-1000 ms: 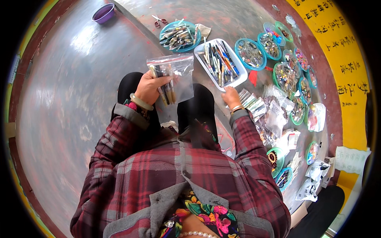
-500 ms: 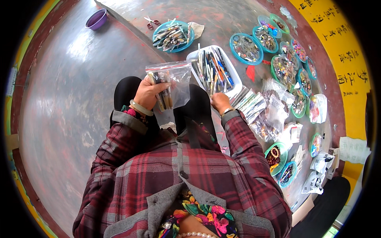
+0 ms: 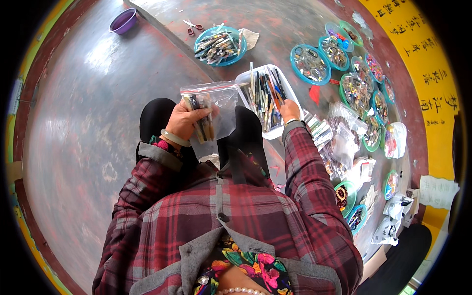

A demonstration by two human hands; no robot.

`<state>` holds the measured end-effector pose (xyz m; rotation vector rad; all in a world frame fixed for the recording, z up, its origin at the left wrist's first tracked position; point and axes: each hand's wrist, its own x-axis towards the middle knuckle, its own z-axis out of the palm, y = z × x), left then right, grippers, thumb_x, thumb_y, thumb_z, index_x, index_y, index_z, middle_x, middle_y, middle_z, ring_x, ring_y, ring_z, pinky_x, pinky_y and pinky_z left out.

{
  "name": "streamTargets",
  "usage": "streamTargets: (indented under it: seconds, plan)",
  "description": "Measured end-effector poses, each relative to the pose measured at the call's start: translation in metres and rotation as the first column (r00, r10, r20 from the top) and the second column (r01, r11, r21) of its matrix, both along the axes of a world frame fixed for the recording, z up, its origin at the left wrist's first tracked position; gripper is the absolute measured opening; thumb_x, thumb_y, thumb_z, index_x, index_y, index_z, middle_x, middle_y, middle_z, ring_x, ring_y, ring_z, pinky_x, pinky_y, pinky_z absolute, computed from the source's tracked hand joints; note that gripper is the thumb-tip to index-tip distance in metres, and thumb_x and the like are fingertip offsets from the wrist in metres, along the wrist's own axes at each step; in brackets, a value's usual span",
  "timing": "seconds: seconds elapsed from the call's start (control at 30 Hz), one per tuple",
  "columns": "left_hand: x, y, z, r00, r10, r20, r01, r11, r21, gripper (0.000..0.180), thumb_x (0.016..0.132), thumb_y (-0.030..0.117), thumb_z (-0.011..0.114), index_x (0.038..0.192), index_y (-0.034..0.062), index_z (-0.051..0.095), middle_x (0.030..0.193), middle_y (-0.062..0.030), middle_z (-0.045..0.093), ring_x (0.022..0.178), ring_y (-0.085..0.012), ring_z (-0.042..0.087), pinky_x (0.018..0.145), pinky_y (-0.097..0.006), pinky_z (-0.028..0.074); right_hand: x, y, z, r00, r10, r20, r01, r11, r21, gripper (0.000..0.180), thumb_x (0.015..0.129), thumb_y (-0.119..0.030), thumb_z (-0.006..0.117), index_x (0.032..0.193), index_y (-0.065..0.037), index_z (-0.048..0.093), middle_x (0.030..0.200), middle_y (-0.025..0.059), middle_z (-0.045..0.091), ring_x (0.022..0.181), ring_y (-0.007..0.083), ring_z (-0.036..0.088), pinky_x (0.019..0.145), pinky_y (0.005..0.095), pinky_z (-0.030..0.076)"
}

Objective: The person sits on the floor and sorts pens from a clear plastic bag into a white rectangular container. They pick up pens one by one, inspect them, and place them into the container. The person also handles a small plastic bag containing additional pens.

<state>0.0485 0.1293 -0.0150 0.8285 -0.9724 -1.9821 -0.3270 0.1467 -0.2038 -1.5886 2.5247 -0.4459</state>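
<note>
The left hand [image 3: 184, 123] is closed around a clear zip bag [image 3: 211, 105] and holds it up in front of the person, over the knees in dark trousers. Inside the bag several pens [image 3: 201, 118] stand almost upright, and the fingers press them through the plastic. On the left wrist there is a pale bangle [image 3: 174, 139].

The right hand [image 3: 290, 109] reaches to the near right edge of a white rectangular tray [image 3: 244, 78] and rests on the things there. Its fingers are bent down into the tray, but I cannot tell if they grip something. The tray is full of pens and pencils [image 3: 265, 96] that lie mostly along its length. It is just to the right of the bag and partly behind it.

Further away there is a round teal basket [image 3: 238, 37] with more pens, and beside it a pair of scissors [image 3: 189, 25] with red handles. A purple bowl [image 3: 123, 20] stands well apart on the left. To the right, many round teal dishes [image 3: 309, 64] with small colourful items lie in a curved row, and near them are small clear packets [image 3: 344, 142]. All of this lies on the grey, worn floor [image 3: 98, 98].
</note>
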Motion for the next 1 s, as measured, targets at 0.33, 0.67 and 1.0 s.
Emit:
streamTargets:
  seconds: [0.33,0.67,1.0]
  plan:
    - [0.005,0.003,0.001,0.998,-0.012,0.055,0.012,1.000,0.012,0.020,0.078,0.003,0.062,0.098,0.0006,0.062,0.089,-0.0098,0.066,0.081,-0.0184,0.062,0.076,-0.031,0.048,0.007,0.013,0.019,0.978,-0.035,0.204,0.038,0.999,-0.010,0.022,0.075,-0.020,0.059,0.085,-0.001,0.064,0.085,0.0206,0.065,0.080,0.0382,0.061,0.072,0.0460,0.047]
    - [-0.001,0.008,0.006,0.998,-0.060,-0.025,0.060,0.998,0.004,0.018,0.079,0.002,0.060,0.096,-0.0001,0.062,0.090,-0.0103,0.065,0.083,-0.0190,0.061,0.079,-0.032,0.047,0.080,0.069,0.139,-0.221,0.077,0.972,0.239,0.971,-0.022,0.036,0.096,-0.029,0.045,0.128,-0.013,0.038,0.086,0.0084,0.061,0.070,0.0189,0.064,0.055,0.0246,0.051]
    - [-0.004,0.015,0.002,0.978,-0.174,-0.114,0.171,0.985,-0.034,0.020,0.078,-0.003,0.060,0.098,-0.0013,0.062,0.092,-0.0108,0.065,0.086,-0.0205,0.062,0.081,-0.034,0.049,0.084,0.113,0.164,0.236,0.142,0.961,0.104,0.980,-0.170,0.027,0.085,-0.012,0.062,0.109,-0.003,0.058,0.085,0.0046,0.065,0.065,0.0074,0.058,0.059,0.0168,0.042]
